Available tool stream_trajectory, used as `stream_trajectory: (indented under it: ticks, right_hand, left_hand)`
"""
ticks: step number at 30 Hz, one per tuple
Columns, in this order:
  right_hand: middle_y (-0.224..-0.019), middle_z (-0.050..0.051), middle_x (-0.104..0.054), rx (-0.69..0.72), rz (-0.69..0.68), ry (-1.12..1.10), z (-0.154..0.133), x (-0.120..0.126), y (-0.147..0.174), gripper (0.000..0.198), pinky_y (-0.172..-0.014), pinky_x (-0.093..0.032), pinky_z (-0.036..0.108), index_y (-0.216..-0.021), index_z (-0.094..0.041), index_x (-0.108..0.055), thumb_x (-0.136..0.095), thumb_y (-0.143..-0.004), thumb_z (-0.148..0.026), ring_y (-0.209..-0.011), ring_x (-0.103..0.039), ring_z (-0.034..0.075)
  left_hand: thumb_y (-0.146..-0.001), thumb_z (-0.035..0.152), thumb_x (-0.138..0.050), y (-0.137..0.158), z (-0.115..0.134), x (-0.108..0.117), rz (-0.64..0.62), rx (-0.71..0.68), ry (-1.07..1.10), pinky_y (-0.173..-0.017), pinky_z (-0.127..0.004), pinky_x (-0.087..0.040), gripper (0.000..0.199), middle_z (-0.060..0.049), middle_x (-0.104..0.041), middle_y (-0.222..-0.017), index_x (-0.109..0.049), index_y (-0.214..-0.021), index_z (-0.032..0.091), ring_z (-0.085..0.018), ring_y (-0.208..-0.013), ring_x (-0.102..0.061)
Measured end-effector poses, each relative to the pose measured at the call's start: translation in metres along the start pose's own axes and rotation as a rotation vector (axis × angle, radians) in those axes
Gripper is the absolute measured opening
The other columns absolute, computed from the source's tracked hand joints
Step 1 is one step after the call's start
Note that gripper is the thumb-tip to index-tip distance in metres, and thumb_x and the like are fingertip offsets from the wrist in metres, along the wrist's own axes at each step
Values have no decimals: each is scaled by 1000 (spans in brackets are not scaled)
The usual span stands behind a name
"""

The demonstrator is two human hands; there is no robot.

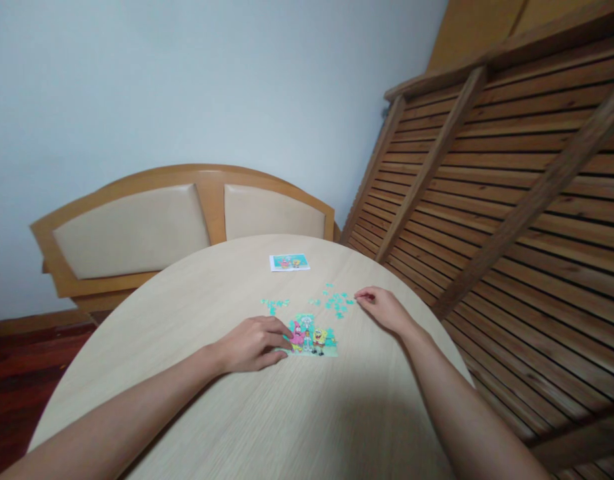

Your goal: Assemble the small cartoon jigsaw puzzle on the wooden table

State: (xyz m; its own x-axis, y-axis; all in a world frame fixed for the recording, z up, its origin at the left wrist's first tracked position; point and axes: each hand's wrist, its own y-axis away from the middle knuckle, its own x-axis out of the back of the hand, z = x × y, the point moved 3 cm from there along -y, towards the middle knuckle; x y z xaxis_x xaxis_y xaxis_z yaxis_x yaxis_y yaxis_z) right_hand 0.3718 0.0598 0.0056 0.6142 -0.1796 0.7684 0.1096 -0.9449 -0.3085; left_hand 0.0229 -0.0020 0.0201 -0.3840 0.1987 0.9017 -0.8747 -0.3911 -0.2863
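A partly joined jigsaw puzzle point(307, 341) with cartoon figures, pink, pale and yellow on turquoise, lies flat on the round table point(227, 413). My left hand point(254, 343) rests palm down at its left side, fingers stretched out and slightly apart over that edge, covering part of it. Beyond and to the right, my right hand point(379, 307) is at the right edge of a scatter of loose turquoise puzzle pieces point(337, 301), thumb and forefinger pinched on a puzzle piece that barely shows. Another small group of pieces point(273, 305) lies behind the puzzle, on its left.
A printed picture card point(289, 262) with the same cartoon figures lies near the table's far side. Behind the table stands a wooden headboard point(211, 177) with cream panels against a pale wall point(187, 80). A slatted wooden frame point(487, 187) leans close along the right side.
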Motion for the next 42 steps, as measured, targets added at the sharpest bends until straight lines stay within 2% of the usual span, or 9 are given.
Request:
stream_trajectory:
  ticks: [3, 7, 9, 14, 26, 29, 34, 37, 42]
  right_hand:
    - [-98, 10, -74, 53, -39, -20, -4, -4, 1, 23, -86, -50, 38, -95, -18, -75, -59, -87, -31, -91, -66, 24]
    - [-98, 9, -72, 195, -127, -46, -26, -8, 4, 19, -90, -48, 39, -91, -19, -76, -66, -85, -34, -93, -65, 24]
    - [-98, 8, -71, 220, -153, -34, -35, -11, 5, 18, -92, -47, 38, -90, -20, -76, -69, -84, -36, -95, -64, 24]
    - [-96, 6, -71, 216, -180, 40, -40, -17, 6, 15, -92, -46, 37, -89, -22, -76, -72, -82, -34, -95, -62, 23]
    - [-96, 6, -70, 205, -253, 27, -36, -19, 7, 11, -92, -45, 37, -87, -22, -76, -70, -79, -27, -97, -61, 23]
    - [-96, 5, -70, 187, -270, 47, -37, -20, 8, 10, -93, -44, 38, -85, -22, -75, -70, -77, -26, -99, -61, 24]
    - [-95, 5, -69, 163, -281, 76, -41, -18, 10, 13, -94, -43, 38, -88, -22, -75, -70, -77, -27, -99, -61, 24]
    - [-97, 5, -69, 166, -280, 85, -45, -16, 11, 18, -92, -44, 38, -93, -23, -75, -69, -76, -25, -99, -60, 24]
    - [-96, 5, -68, 184, -288, 69, -47, -16, 11, 17, -93, -43, 38, -91, -24, -76, -68, -75, -23, -99, -60, 24]
  left_hand:
    - [-98, 27, -53, -1, -1, -2, -14, -4, 2, -101, -35, -48, 29, -8, -68, -123, -69, -121, 26, -22, -114, -63]
    - [-98, 27, -53, -2, -1, -3, -7, -6, 33, -102, -36, -48, 29, -8, -67, -125, -68, -123, 27, -22, -114, -63]
    - [-99, 27, -53, -2, 0, -3, -2, -11, 46, -103, -36, -48, 29, -8, -67, -125, -68, -124, 26, -22, -115, -62]
    - [-98, 26, -51, -3, 3, -4, -13, -13, 37, -105, -36, -47, 31, -9, -67, -128, -66, -126, 25, -22, -118, -62]
    - [-96, 17, -47, -7, 11, -5, -18, -50, 56, -110, -36, -45, 39, -7, -63, -135, -60, -132, 25, -21, -126, -58]
    - [-95, 14, -44, -7, 7, -7, 47, 10, 28, -106, -34, -47, 37, -7, -67, -126, -62, -126, 23, -20, -118, -62]
    - [-91, 13, -46, -5, -7, -4, 200, 184, -49, -89, -34, -52, 28, -6, -71, -103, -66, -109, 20, -20, -97, -65]
    - [-90, 14, -46, -4, -9, -2, 206, 219, -69, -88, -35, -52, 26, -6, -71, -101, -66, -105, 20, -21, -97, -65]
    - [-92, 16, -46, -5, -9, -2, 204, 229, -51, -87, -35, -52, 24, -6, -71, -101, -66, -105, 20, -20, -96, -65]
